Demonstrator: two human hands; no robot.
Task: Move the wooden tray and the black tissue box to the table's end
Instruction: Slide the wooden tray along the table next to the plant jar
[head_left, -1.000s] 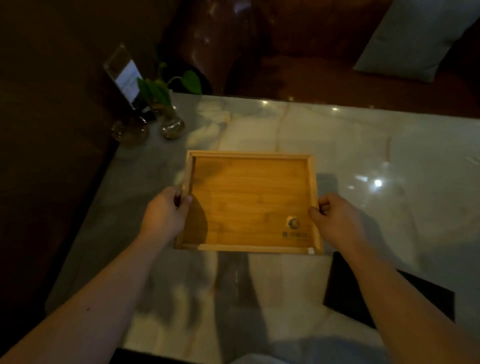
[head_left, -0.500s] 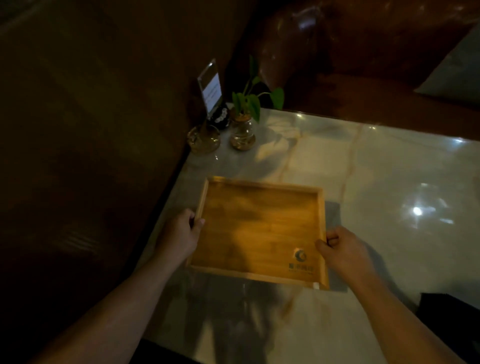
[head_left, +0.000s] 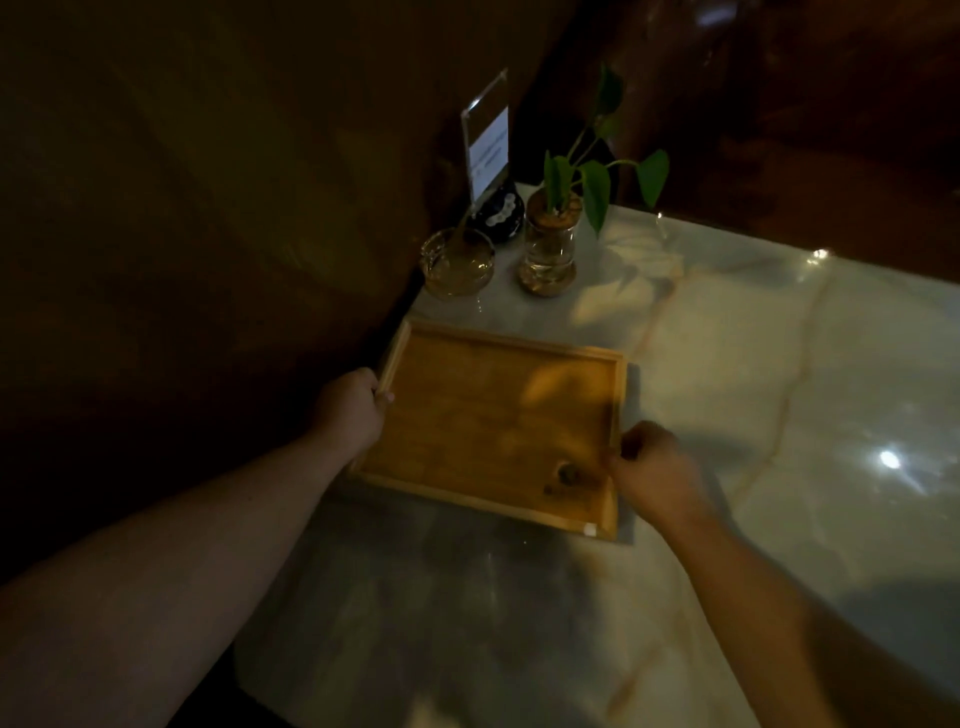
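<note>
Dim room, dark panelled wall at left; marble table (head_left: 727, 364) fills the view. Wooden tray (head_left: 493, 431) lies near the far-left corner, just short of a glass dish (head_left: 457, 262) and plant jar (head_left: 549, 249). Left hand (head_left: 350, 410) and right hand (head_left: 657, 473) each curl closed on a side rim — placement step, apparently. Next: release, then fetch the tissue box (not in view).
</note>
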